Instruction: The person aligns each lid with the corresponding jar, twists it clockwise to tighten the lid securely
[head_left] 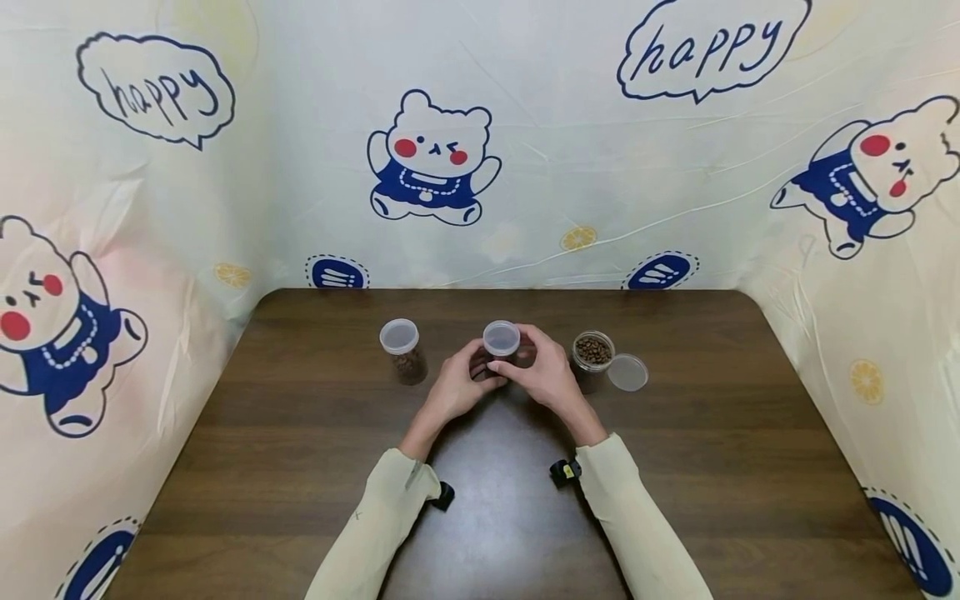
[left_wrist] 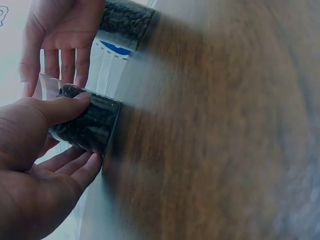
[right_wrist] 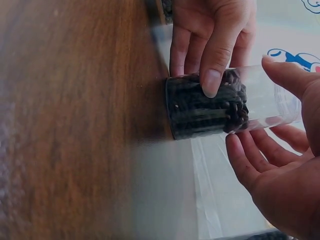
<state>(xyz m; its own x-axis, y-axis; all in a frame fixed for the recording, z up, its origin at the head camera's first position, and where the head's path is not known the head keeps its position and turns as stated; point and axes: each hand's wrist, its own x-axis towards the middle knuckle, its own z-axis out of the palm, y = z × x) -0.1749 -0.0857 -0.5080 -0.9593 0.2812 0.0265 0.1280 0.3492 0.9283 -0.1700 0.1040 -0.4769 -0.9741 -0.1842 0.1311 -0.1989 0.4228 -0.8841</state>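
A clear plastic jar (right_wrist: 195, 112) stands upright on the table, partly filled with dark coffee beans. A translucent lid (head_left: 502, 337) covers its top. My left hand (head_left: 460, 381) grips the lower part of this jar, its thumb (left_wrist: 70, 107) across the front and its fingers behind. Higher up, my right hand (head_left: 542, 367) holds the jar near the lid, thumb on one side and fingers on the other. Part of the jar is hidden by both hands in the head view.
To the left stands another lidded jar (head_left: 408, 365) of beans. On the right, an uncapped jar (head_left: 593, 350) shows beans inside, with a loose round lid (head_left: 627, 372) beside it. A printed cloth (head_left: 555, 150) hangs behind the brown wooden table (head_left: 300, 475).
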